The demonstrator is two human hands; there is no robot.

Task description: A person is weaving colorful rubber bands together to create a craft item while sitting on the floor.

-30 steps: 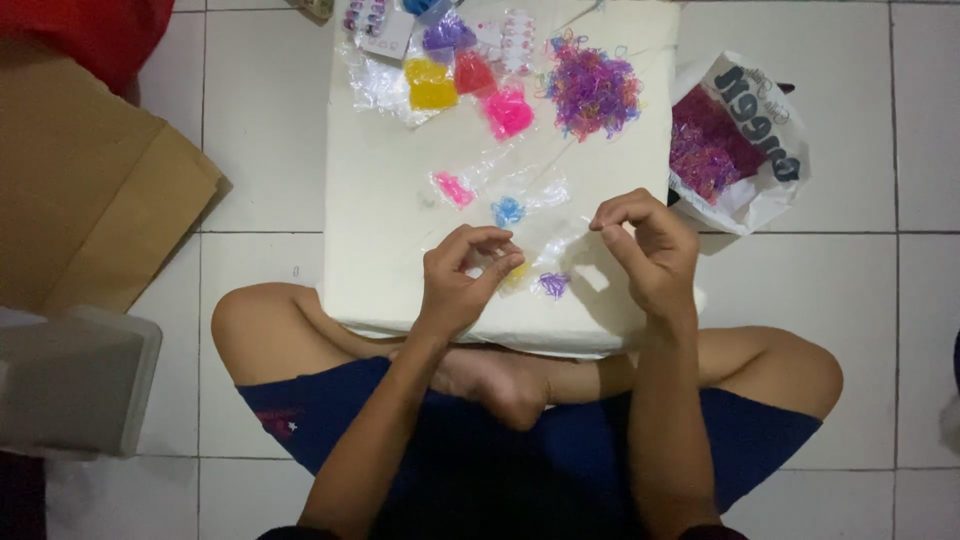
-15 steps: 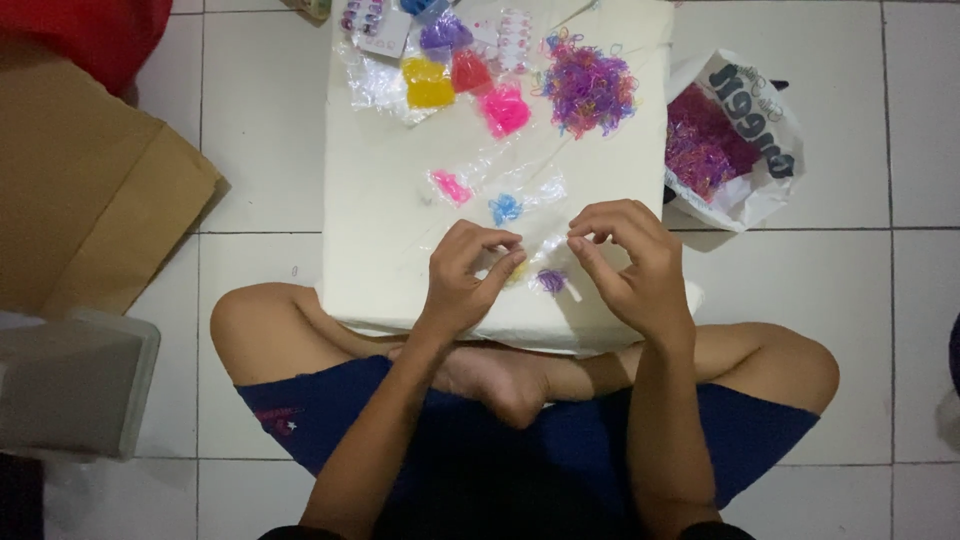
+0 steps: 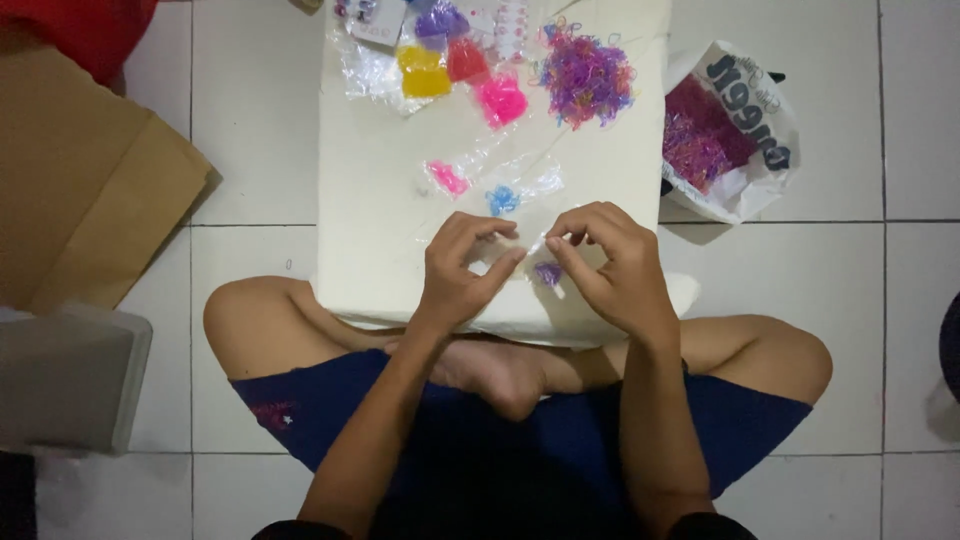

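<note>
From the head view, your left hand (image 3: pixel 462 272) and right hand (image 3: pixel 606 264) meet over the near edge of the cream board (image 3: pixel 380 200), fingertips pinched narrow on a small clear packet (image 3: pixel 530 250). A purple bit (image 3: pixel 548 273) lies just under your right fingers. Beyond them sit blue (image 3: pixel 502 199) and pink (image 3: pixel 449 179) packets, a purple band heap (image 3: pixel 586 80), and a bag (image 3: pixel 728 130) on the tiles.

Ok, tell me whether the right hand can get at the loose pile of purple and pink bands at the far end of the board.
Probably yes. The right hand sits at the near edge of the white board, and the pile of bands lies straight ahead on the same side, with only bare board and thin clear bags between.
</note>
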